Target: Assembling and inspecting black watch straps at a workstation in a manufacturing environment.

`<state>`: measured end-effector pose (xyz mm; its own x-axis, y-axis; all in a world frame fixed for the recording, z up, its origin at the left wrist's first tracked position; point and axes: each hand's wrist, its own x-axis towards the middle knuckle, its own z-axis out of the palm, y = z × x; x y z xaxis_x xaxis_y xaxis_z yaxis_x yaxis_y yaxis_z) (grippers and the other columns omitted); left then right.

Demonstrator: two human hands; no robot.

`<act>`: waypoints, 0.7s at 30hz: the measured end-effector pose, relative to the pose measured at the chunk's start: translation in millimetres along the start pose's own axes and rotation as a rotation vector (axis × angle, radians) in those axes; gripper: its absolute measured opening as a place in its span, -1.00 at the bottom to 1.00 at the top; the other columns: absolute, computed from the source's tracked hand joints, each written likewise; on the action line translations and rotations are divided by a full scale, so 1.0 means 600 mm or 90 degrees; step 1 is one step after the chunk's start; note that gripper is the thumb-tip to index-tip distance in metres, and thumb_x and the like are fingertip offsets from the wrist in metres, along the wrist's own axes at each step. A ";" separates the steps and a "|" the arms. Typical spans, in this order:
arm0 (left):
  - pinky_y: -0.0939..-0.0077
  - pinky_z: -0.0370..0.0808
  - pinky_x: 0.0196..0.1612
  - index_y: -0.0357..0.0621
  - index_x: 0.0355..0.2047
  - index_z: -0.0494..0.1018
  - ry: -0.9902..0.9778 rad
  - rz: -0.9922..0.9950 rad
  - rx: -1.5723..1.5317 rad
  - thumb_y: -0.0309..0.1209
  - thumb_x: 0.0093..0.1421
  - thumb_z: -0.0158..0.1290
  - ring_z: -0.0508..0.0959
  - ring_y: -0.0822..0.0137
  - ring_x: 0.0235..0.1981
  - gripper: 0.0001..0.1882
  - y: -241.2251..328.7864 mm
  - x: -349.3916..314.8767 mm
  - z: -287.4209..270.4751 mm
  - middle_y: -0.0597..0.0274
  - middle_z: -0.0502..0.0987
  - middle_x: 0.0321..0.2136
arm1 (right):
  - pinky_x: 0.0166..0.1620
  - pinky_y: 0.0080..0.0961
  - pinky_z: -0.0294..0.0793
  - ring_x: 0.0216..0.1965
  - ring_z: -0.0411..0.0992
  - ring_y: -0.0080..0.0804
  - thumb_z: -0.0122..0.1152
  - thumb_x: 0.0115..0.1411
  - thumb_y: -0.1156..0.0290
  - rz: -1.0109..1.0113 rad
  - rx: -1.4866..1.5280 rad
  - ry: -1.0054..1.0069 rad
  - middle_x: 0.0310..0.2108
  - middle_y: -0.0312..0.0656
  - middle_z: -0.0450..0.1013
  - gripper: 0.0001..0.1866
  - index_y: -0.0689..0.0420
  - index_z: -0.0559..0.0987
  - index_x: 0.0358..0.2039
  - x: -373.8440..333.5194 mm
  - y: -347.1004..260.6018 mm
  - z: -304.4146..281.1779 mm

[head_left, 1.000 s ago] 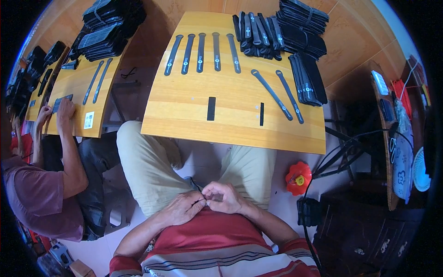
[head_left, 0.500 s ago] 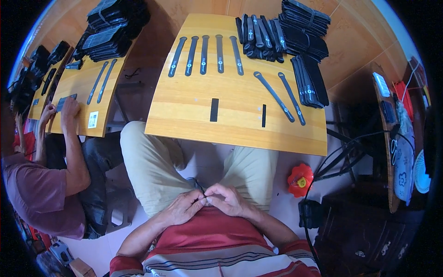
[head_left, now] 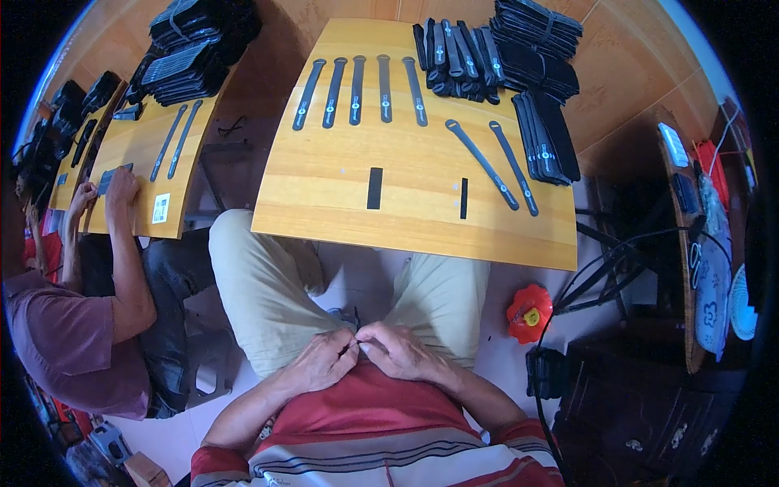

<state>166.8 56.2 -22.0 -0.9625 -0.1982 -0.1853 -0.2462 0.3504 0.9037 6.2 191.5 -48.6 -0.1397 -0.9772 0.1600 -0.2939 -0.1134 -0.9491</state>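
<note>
My left hand (head_left: 327, 357) and my right hand (head_left: 395, 349) meet over my lap, in front of the red shirt. Both are closed, thumbs and fingertips pinched together. Whatever small, dark thing may be between them is too hidden to name. Beyond my knees, on the wooden table (head_left: 308, 213), lie a wide black strip (head_left: 375, 188) and a narrower black strip (head_left: 464, 198). Several grey straps with slotted heads (head_left: 356, 91) form a row along the far left. Two more grey straps (head_left: 482, 165) lie slanted at the right.
Bundled black straps (head_left: 542, 69) and a fan of straps (head_left: 542, 146) crowd the table's far right. To the left, a co-worker's hand (head_left: 122, 187) works at another table (head_left: 134, 150). A red flower-shaped object (head_left: 529, 315) and black cables (head_left: 568, 302) are at my right.
My view has shifted slightly, and my fingertips have moved a little at the pinch. The straps and strips lie as before.
</note>
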 end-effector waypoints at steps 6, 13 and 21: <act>0.06 0.41 -0.30 -0.33 -0.35 0.32 0.013 -0.005 0.015 -0.40 0.25 -0.07 0.46 -0.19 -0.40 -0.81 -0.003 0.003 0.003 -0.17 0.40 -0.46 | -0.38 -0.25 0.51 -0.39 0.55 -0.02 0.20 0.13 0.57 -0.021 -0.037 -0.004 -0.42 0.04 0.50 -0.74 0.21 0.42 -0.16 0.008 -0.001 0.000; 0.07 0.42 -0.30 -0.31 -0.37 0.34 0.016 -0.030 -0.021 -0.37 0.26 -0.06 0.46 -0.18 -0.40 -0.79 -0.007 0.003 0.003 -0.15 0.41 -0.47 | -0.35 -0.21 0.51 -0.39 0.52 -0.04 0.19 0.10 0.54 -0.068 -0.072 -0.007 -0.43 -0.02 0.46 -0.78 0.20 0.40 -0.24 0.017 0.003 0.003; 0.19 0.44 -0.27 -0.28 -0.37 0.34 0.020 -0.049 -0.058 -0.36 0.27 -0.05 0.48 -0.06 -0.42 -0.80 -0.011 0.002 0.006 -0.06 0.42 -0.48 | -0.36 -0.18 0.50 -0.38 0.52 0.01 0.17 0.10 0.56 -0.062 -0.086 -0.016 -0.45 -0.01 0.46 -0.78 0.20 0.38 -0.24 0.012 0.015 0.007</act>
<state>167.2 56.7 -29.6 -0.9369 -0.2500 -0.2445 -0.3061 0.2482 0.9191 6.2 182.7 -57.3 -0.0818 -0.9671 0.2409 -0.4295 -0.1840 -0.8841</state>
